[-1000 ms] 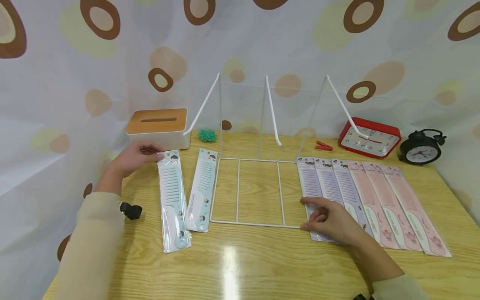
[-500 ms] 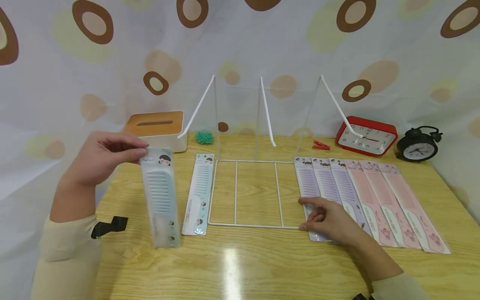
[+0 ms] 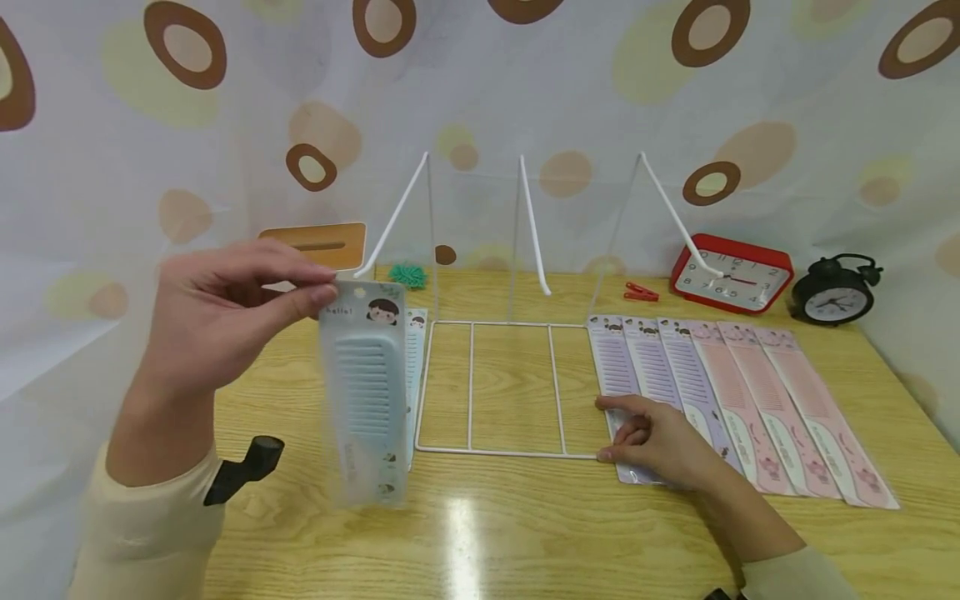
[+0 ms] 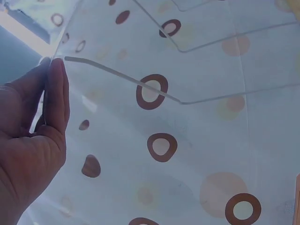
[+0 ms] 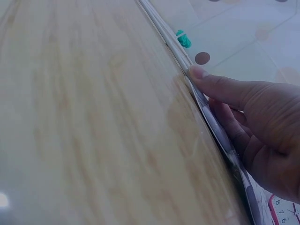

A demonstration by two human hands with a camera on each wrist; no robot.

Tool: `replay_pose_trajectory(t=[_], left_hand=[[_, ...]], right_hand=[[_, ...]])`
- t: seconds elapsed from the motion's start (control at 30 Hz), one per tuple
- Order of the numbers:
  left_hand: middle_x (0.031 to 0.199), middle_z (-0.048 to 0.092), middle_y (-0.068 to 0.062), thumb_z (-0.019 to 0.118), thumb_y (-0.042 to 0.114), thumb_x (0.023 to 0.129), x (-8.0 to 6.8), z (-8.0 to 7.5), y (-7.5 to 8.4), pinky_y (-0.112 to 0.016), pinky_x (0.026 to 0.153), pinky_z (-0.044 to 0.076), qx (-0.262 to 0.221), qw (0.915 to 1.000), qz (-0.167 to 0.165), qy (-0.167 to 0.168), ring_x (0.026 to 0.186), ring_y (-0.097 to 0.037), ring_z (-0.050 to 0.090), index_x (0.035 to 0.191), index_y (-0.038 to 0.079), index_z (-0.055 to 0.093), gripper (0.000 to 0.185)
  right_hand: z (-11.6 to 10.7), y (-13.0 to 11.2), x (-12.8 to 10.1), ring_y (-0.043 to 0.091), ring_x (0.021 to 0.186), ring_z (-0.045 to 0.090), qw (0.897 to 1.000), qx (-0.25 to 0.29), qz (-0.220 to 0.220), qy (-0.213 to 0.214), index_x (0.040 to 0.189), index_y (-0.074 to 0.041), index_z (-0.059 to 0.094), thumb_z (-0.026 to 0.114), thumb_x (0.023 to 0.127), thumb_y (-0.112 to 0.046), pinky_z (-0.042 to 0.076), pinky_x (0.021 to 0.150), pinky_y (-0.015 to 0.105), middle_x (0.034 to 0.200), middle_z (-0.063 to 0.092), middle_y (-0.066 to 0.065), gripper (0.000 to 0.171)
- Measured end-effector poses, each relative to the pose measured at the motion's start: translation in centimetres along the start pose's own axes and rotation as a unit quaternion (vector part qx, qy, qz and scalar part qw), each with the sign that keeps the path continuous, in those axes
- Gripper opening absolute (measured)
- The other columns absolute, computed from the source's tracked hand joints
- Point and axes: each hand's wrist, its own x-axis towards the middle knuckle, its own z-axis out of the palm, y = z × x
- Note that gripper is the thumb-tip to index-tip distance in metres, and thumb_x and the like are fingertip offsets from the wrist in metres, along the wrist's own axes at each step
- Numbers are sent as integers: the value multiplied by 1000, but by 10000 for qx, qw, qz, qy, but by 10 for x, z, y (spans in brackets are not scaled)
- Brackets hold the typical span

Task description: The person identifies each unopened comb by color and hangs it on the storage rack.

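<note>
In the head view my left hand (image 3: pixel 225 312) pinches the top corner of a light-blue comb (image 3: pixel 367 387) in a clear packet with a printed face, hanging upright. The white wire rack (image 3: pixel 471 387) stands at the middle, with three slanting hooks above its base. The left hook (image 4: pixel 117 73) has its tip right by my left fingertips in the left wrist view. My right hand (image 3: pixel 663 442) holds the right side of the rack's base between thumb and forefinger, overlapping the nearest purple comb packet (image 3: pixel 618 358). A second blue comb packet (image 3: pixel 415 350) lies mostly hidden behind the held one.
Several purple and pink comb packets (image 3: pixel 780 417) lie in a row at the right. Behind them stand a red clock (image 3: pixel 731 275), a black alarm clock (image 3: pixel 832 300) and a red clip (image 3: pixel 641 292). A green scrunchie-like bundle (image 3: pixel 407 277) and a wood-topped tissue box (image 3: pixel 330 237) are back left.
My left hand has lifted the blue comb packet off the table and brought it right and nearer, towards the left hook. The right hand keeps its place on the rack.
</note>
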Motion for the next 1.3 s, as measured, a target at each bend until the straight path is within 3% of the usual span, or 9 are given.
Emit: replay_pose_trajectory(t=[0.23, 0.53, 0.73, 0.97, 1.07, 1.3], left_hand=[[89, 76, -13, 68, -29, 75, 4, 2, -4, -26, 67, 61, -59, 9991, -228, 347, 77, -17, 71, 90, -22, 70, 17], [90, 75, -13, 68, -27, 77, 3, 0, -12, -30, 68, 61, -102, 9977, -450, 490, 75, -17, 72, 92, -20, 71, 17], [89, 76, -6, 73, -18, 80, 6, 0, -20, -27, 69, 61, 253, 9938, -944, 536, 74, -14, 72, 93, -13, 74, 15], [87, 78, -1, 77, -7, 82, 27, -1, -31, -23, 73, 60, 583, 9800, -1786, 652, 75, -12, 74, 94, 0, 80, 14], [86, 77, 1, 77, -2, 84, 39, -3, -39, -23, 73, 60, 673, 9767, -1962, 552, 75, -11, 74, 97, -1, 79, 13], [88, 76, 8, 78, 12, 87, 65, -9, -65, -19, 70, 57, 1650, 9595, -2258, 327, 77, -10, 74, 103, 6, 79, 17]], right_hand=[[0, 0, 0, 8, 68, 64, 10000, 74, 13, -28, 139, -8, 59, 88, 76, -26, 54, 61, 21, 82, 69, 0, 71], [0, 1, 1, 9, 69, 65, 10000, 13, 38, -43, 139, -9, 59, 88, 76, -25, 55, 63, 22, 82, 69, -1, 71], [-1, -2, 0, 9, 68, 65, 9999, 77, -43, -66, 139, -7, 58, 87, 77, -25, 54, 62, 22, 82, 69, 1, 71], [-1, -3, 0, 9, 68, 64, 10000, -9, 86, 12, 138, -9, 59, 88, 76, -24, 55, 63, 22, 82, 68, 0, 71], [-2, -4, 0, 9, 68, 64, 9999, -14, 114, 29, 138, -9, 59, 88, 75, -24, 54, 62, 21, 82, 68, 0, 71], [-2, -5, -2, 8, 69, 64, 9999, 106, 77, -15, 139, -8, 58, 88, 76, -24, 54, 63, 21, 83, 68, 2, 71]])
